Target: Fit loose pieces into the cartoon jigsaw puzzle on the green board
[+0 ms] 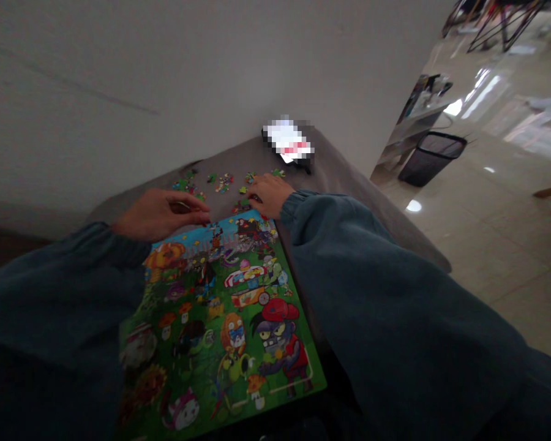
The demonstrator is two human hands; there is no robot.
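A cartoon jigsaw puzzle (215,306), green with a blue top strip, lies in front of me on the grey table. My left hand (158,214) hovers by its top edge, thumb and forefinger pinched together; whatever is between the tips is too small to name. Among loose pieces just beyond the puzzle's top right corner rests my right hand (272,195), fingers curled down and partly hidden. Small puzzle pieces (223,182) lie scattered between the hands, with more pieces (183,184) behind my left hand.
A phone-like device with a bright, blurred-out screen (288,141) stands at the table's far corner, near the wall (188,73). To the right, beyond the table edge (395,220), a dark waste bin (431,158) stands on the shiny tiled floor. Folding-chair legs (505,24) show farther back.
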